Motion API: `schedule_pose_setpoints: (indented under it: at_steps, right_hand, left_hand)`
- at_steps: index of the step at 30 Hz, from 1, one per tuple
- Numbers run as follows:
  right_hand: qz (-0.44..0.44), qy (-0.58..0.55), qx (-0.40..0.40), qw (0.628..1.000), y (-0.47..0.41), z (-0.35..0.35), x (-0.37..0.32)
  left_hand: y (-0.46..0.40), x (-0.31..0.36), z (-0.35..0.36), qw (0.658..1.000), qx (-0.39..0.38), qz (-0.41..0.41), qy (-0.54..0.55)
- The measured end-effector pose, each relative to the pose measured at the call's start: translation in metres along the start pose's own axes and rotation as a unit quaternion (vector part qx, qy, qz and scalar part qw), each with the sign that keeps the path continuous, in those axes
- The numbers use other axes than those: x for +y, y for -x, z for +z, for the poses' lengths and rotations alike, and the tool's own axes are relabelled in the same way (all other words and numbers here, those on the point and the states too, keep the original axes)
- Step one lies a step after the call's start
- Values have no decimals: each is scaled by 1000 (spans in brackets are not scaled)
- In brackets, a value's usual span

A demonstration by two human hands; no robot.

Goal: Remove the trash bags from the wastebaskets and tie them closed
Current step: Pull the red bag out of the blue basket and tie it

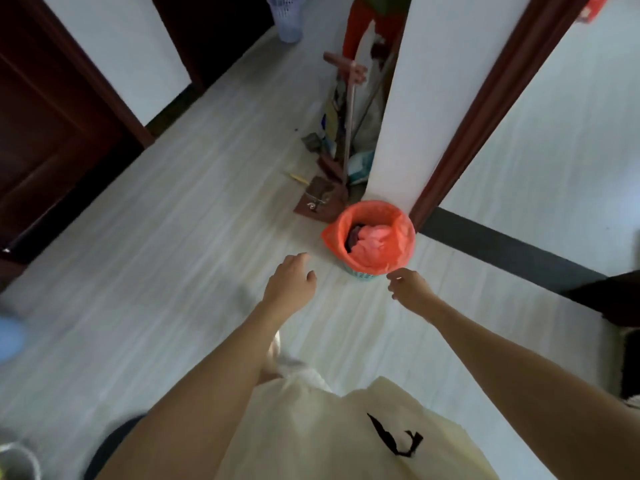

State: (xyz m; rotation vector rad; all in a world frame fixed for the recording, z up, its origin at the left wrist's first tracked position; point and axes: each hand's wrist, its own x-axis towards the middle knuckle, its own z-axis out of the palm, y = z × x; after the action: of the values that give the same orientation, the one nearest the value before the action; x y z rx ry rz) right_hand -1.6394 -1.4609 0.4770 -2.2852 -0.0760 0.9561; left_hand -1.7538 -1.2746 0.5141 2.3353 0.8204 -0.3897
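Note:
A small teal wastebasket stands on the floor against a white wall corner. An orange-red trash bag lines it, folded over the rim, with pink and dark trash inside. My left hand reaches toward it from the lower left, fingers loosely curled, holding nothing. My right hand hovers just below the bag's near rim, fingers bent, apart from the bag or barely at its edge. A second pale lavender wastebasket stands far up the hallway.
A broom and dustpan with clutter lean against the wall behind the basket. Dark wooden doors line the left side. A dark threshold strip crosses the floor at right. My cream garment fills the bottom.

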Motion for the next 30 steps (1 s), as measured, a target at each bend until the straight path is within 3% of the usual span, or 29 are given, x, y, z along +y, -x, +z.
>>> schedule_pose_setpoints:
  at_steps: [6, 11, 15, 20, 23, 25, 28, 30]
  right_hand:
    - [106, -84, 95, 986, -97, 16, -46]
    - [138, -97, 138, 976, -168, 10, -60]
    - [137, -21, 169, 976, -247, 2, -41]
    - [83, 126, 190, 970, -380, 15, 36]
    - [48, 201, 230, 951, -464, 28, 90]
    - [24, 190, 262, 946, -510, 30, 115]
    - [23, 84, 264, 961, -565, 32, 141]
    - [65, 74, 253, 962, -585, 30, 146]
  left_hand:
    - [-174, -1, -54, 990, -59, 118, -49]
    - [-277, 25, -50, 985, -91, 139, -45]
    - [-362, 35, 10, 980, -112, 154, -50]
    - [-473, 27, 134, 970, -115, 193, -92]
    - [-545, 19, 208, 962, -41, 232, -136]
    - [-585, 19, 241, 961, -1, 223, -160]
    - [-624, 21, 282, 974, -32, 175, -139]
    - [-634, 20, 293, 979, -35, 160, -123]
